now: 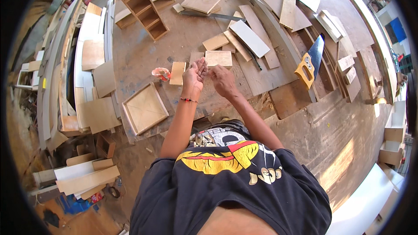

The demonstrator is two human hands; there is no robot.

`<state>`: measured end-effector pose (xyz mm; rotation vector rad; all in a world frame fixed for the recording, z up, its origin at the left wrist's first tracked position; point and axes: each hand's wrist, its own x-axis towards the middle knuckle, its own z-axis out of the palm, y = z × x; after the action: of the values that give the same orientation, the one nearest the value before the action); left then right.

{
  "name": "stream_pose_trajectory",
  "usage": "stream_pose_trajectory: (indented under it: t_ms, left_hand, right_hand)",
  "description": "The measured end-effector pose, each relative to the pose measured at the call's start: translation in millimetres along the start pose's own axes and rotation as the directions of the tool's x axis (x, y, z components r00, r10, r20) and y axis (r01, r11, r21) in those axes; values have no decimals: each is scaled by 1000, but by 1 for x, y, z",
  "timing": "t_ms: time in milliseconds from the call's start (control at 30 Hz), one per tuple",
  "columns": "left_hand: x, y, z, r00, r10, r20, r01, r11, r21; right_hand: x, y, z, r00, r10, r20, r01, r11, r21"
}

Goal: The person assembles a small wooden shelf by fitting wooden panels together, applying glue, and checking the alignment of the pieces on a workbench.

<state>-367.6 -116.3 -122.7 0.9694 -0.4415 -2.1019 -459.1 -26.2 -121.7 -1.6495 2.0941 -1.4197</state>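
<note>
Side by side over the workbench, my two hands nearly meet at the fingertips. My left hand point(195, 75) is turned palm up, its fingers curled in; anything inside them is too small to make out. Knuckles up, my right hand point(224, 81) is closed in a pinch beside it, and its fingertips are hidden. Just beyond them lies a pale wooden block point(219, 58). A small upright-lying board point(177, 73) is left of my left hand, next to a red-and-white container point(161, 74). Nearer on the left rests a shallow square wooden tray point(146, 108).
A wooden shelf unit with compartments point(140, 8) stands at the far left of the bench point(143, 56). White-faced point(249, 38) and plain offcuts litter the far side. To the right, a handsaw point(310, 64) with a yellow handle leans among boards. Stacked panels point(92, 54) line the left.
</note>
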Motion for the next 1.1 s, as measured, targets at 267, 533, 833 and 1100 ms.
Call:
stream_pose_trajectory:
  t_ms: [267,533,833,1100]
  left_hand:
    - [4,-27,-12,970,107,-220,-52,969,241]
    - [0,-38,-14,924,212,-319,-107,943,315]
    - [1,-33,-20,913,298,-278,-162,891,423]
    - [-12,21,8,928,364,-76,-303,859,413]
  right_hand:
    - [15,50,-44,916,398,-57,-402,909,-112]
    - [41,93,-32,942,325,-78,-333,935,-124]
    - [113,106,0,912,-61,406,248,870,-427]
    - [165,108,0,666,125,736,373,799,-473]
